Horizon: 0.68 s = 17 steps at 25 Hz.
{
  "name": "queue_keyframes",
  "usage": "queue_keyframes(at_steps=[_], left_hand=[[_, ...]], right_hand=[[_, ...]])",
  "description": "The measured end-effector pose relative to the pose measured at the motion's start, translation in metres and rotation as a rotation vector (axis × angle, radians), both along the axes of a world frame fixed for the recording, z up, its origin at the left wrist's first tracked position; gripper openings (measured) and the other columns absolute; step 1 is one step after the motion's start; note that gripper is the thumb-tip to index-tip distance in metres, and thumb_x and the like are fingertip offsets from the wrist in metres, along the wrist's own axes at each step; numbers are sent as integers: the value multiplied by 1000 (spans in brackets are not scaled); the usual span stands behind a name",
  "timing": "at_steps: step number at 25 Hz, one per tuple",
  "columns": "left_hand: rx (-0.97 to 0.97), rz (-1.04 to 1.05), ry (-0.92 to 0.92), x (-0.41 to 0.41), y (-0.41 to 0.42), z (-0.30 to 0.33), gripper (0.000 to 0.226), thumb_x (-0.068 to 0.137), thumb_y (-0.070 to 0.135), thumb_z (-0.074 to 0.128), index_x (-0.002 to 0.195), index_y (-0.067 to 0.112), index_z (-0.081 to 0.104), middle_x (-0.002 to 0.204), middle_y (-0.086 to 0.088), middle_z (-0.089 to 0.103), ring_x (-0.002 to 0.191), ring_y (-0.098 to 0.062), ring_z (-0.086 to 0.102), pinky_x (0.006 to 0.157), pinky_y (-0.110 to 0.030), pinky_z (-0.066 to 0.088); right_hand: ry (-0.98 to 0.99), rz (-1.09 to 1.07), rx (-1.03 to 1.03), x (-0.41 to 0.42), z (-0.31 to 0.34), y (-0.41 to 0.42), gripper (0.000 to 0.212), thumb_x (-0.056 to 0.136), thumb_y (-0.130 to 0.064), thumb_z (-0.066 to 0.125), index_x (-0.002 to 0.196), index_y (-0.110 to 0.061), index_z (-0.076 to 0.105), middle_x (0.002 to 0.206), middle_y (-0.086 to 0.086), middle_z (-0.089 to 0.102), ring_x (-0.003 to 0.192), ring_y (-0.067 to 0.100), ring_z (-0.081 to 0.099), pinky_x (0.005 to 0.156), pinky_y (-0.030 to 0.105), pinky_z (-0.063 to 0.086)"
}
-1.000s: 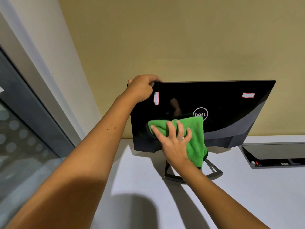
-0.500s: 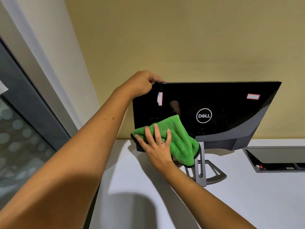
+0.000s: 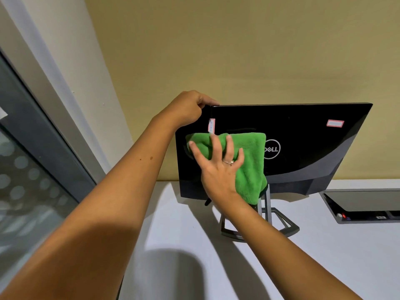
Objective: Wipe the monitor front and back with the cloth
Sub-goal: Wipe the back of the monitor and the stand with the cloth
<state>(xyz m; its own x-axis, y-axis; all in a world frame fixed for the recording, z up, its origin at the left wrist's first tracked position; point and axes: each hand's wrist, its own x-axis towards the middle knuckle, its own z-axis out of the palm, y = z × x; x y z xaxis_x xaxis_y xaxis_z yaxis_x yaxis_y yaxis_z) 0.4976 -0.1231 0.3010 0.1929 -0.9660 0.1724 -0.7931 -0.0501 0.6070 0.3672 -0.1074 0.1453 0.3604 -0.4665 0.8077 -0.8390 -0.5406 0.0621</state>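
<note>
A black monitor (image 3: 303, 137) stands on a white desk with its glossy back, bearing a round logo, turned towards me. My left hand (image 3: 188, 109) grips its top left corner. My right hand (image 3: 218, 167) presses a green cloth (image 3: 249, 161) flat against the left half of the back, fingers spread over it. The cloth covers part of the logo and hangs down over the top of the grey stand (image 3: 268, 224). The screen side is hidden.
The white desk (image 3: 324, 267) runs along a yellow wall. A flat dark device (image 3: 363, 204) lies at the right edge. A window with a dark frame (image 3: 43, 137) fills the left side.
My right hand has slid the cloth from the lower left edge of the back up and to the right, towards the logo. The left hand keeps its grip on the corner.
</note>
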Motion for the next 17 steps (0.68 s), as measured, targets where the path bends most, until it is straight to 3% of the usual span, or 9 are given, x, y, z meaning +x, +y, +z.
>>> queue_keyframes(at_steps=[3,6,11,15,17], left_hand=[[-5,25,-13,-5,2,2,63,82,-13,32,118,27,66,115,0,65,103,-16,59,77,-14,44],[4,28,-11,-7,5,4,68,78,-15,28,119,25,65,102,5,61,78,-7,53,52,2,32],[-33,36,-33,-9,9,2,74,73,-17,25,119,25,65,70,11,47,62,-6,43,53,-7,32],[-36,35,-55,-9,8,1,73,74,-16,25,119,26,65,70,10,46,65,-9,44,59,-14,35],[-42,41,-45,-9,8,0,72,75,-17,26,118,25,65,76,8,52,73,-13,48,64,-16,37]], right_hand=[[185,93,-50,6,-39,10,59,77,-18,52,131,-42,49,140,7,32,131,38,28,96,63,26],[315,100,-18,-1,-90,24,61,73,-22,52,130,-42,51,137,5,32,125,33,31,92,58,28],[405,104,49,-24,-132,42,63,60,-30,64,121,-41,59,131,3,36,115,29,37,89,53,31],[195,-7,61,-21,-116,38,61,73,-13,43,123,-46,54,123,3,40,108,28,40,84,49,34],[78,-82,90,-12,-106,37,66,76,-6,42,127,-48,50,121,5,41,105,29,43,81,46,36]])
